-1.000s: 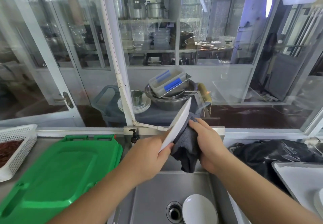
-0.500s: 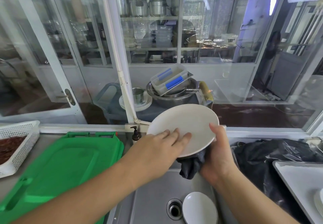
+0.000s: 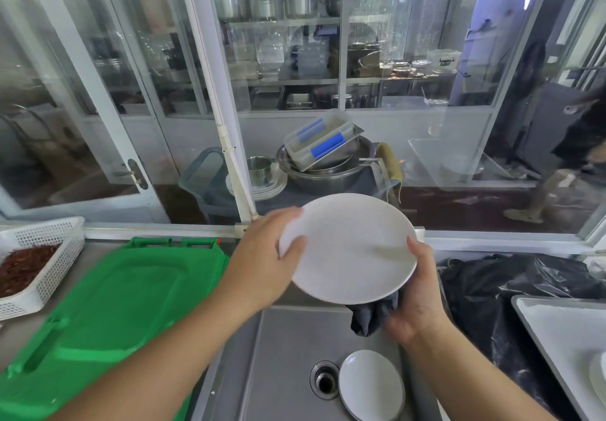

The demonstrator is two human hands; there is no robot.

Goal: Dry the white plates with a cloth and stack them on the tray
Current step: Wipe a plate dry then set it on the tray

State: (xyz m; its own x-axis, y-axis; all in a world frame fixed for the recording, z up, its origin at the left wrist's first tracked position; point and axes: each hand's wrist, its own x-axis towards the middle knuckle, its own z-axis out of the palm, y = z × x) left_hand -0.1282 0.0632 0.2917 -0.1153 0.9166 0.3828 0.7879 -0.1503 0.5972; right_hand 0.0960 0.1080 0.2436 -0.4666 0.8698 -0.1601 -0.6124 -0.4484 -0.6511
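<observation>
A white plate (image 3: 349, 248) is held nearly flat above the steel sink (image 3: 282, 368), face up. My left hand (image 3: 267, 258) grips its left rim, thumb on top. My right hand (image 3: 414, 292) holds the right rim, with its thumb on the edge, and clutches a dark grey cloth (image 3: 372, 317) bunched under the plate. A second white plate (image 3: 371, 384) lies in the sink beside the drain (image 3: 324, 379). The white tray (image 3: 557, 328) sits at the right edge, with the rim of a stacked plate (image 3: 598, 378) showing at the frame border.
A green plastic lid (image 3: 108, 309) covers the counter at left, with a white basket of dried red chillies (image 3: 36, 256) beyond it. A black plastic bag (image 3: 511, 282) lies between sink and tray. Behind the glass stand a cart of steel bowls (image 3: 324, 164), and a person (image 3: 570, 145).
The plate went from edge-on and upright to flat and face up. My left hand slid from on top of the plate to its left rim. The cloth now sits beneath the plate.
</observation>
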